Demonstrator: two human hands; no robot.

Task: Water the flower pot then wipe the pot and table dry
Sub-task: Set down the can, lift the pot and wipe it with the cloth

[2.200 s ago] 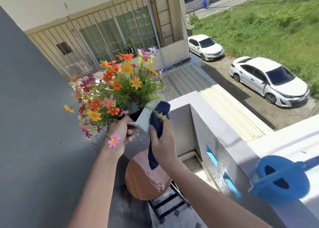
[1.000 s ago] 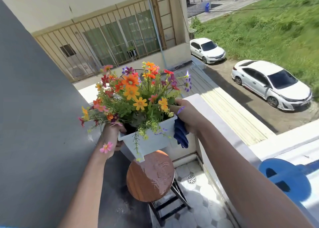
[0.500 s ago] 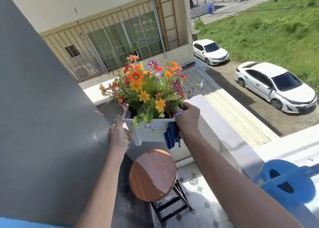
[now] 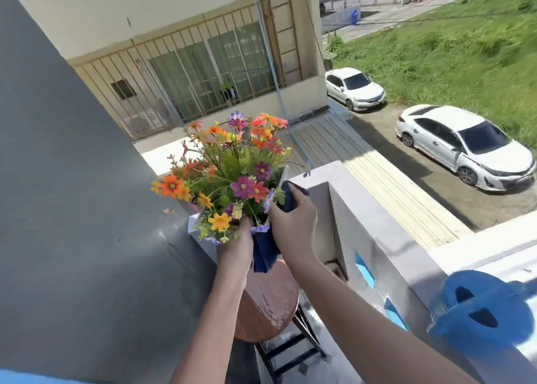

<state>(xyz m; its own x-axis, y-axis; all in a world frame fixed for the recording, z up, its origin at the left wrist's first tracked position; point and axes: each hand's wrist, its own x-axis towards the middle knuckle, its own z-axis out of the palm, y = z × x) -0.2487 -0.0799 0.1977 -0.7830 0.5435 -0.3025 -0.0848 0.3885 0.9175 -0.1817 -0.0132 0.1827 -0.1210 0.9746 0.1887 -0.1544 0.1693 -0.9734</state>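
The white flower pot [image 4: 195, 224] is held in the air between both hands, above the round wooden table [image 4: 268, 305], and is tilted; most of its body is hidden behind its flowers [image 4: 232, 174] and the hands, with only a white corner seen to the left of the left hand and a strip of rim above the right hand. The left hand [image 4: 236, 248] is closed on the near underside of the pot, fingers curled up into the foliage. The right hand [image 4: 293, 224] is pressed against the pot's right side and is clamped on a dark blue cloth [image 4: 263, 251]; one end of the cloth shows above the knuckles, and the rest hangs down between the two wrists, its lower edge seen over the far rim of the table. The table stands directly below the hands; its top is glossy with wet patches, and dark metal legs [image 4: 293, 351] are seen beneath it. A grey wall [image 4: 72, 209] rises to the left of the left hand. A grey parapet [image 4: 374, 238] runs to the right of the right hand, and a blue watering can [image 4: 482, 314] rests on its ledge beside the right forearm. Beyond the parapet, well away from the hands, two white cars [image 4: 465, 148] are parked at ground level beside grass.
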